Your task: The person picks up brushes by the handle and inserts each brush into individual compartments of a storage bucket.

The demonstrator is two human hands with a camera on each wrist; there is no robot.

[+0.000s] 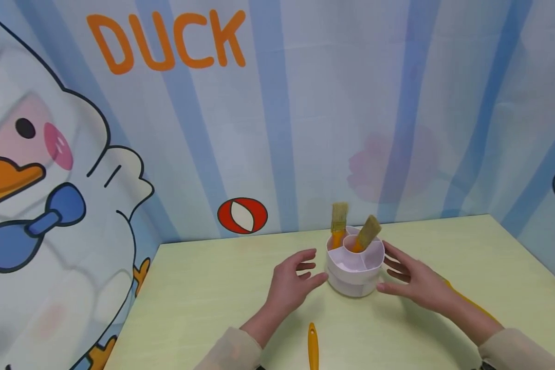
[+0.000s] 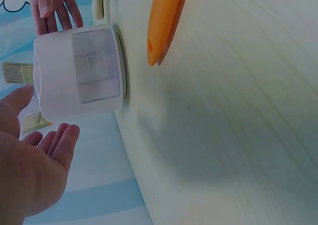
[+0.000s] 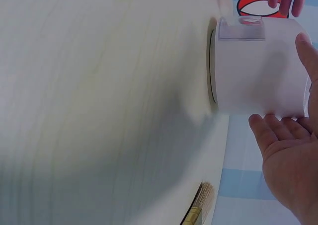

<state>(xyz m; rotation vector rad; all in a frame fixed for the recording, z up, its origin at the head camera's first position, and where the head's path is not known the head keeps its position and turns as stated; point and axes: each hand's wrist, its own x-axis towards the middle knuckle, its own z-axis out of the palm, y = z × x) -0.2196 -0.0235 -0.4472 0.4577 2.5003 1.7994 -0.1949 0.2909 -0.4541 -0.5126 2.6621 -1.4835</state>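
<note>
A white round organizer (image 1: 353, 285) with several compartments stands upright on the table. One paintbrush (image 1: 339, 218) with an orange handle stands bristles up in its back left compartment, and another paintbrush (image 1: 369, 232) leans in the round middle compartment. My left hand (image 1: 289, 282) is at the organizer's left, fingers loosely bent and apart from it. On the opposite side is my right hand (image 1: 416, 282), its fingertips right at the wall and its thumb near the front. The left wrist view shows a clear window (image 2: 97, 66) in the organizer's side.
Close to the front edge of view lies an orange handle (image 1: 313, 345) on the pale table (image 1: 203, 298). A further paintbrush (image 3: 202, 201) lies at the right, partly behind my right forearm. A printed duck curtain (image 1: 305, 128) hangs behind the table.
</note>
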